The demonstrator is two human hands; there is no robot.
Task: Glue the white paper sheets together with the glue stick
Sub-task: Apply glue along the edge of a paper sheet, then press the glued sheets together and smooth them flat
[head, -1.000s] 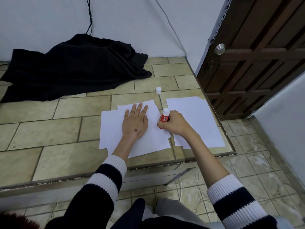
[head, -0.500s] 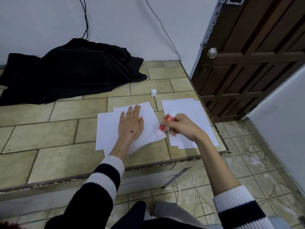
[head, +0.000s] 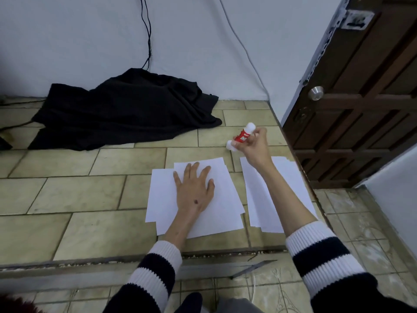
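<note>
1. The right hand [head: 253, 146] is lifted off the floor with its fingers curled round the glue stick [head: 243, 136], which lies tilted in the grip, one white end up and away, the other white end low and toward the left.
2. Fingers cover much of the red barrel; its label is too blurred to read. It cannot be told whether the low white end is a cap seated on the stick or a loose one lying on the tiles just behind it.
3. Below and nearer than that grip, under the right forearm, lies the right stack of white sheets [head: 266, 199]; the arm hides its middle and its far right edge.
4. To the left of the gripped stick and nearer the person, the left hand [head: 194, 190] lies flat, fingers straight and slightly spread, pressing on the left pile of white sheets [head: 223, 204]. The palm hides the pile's centre, and how many sheets overlap cannot be counted.
5. Both piles sit on the raised tiled step [head: 79, 195], apart from each other with a strip of tile between.
6. Far left of the grip and farther away, a black cloth [head: 126, 109] is heaped against the wall, with cables [head: 147, 37] running down behind it; where they end is hidden.
7. Right of the grip stands a dark wooden door [head: 365, 105] with a metal knob [head: 316, 93], cut off by the frame edge.
8. Striped sleeves [head: 158, 267] cover both forearms near the bottom edge.
</note>
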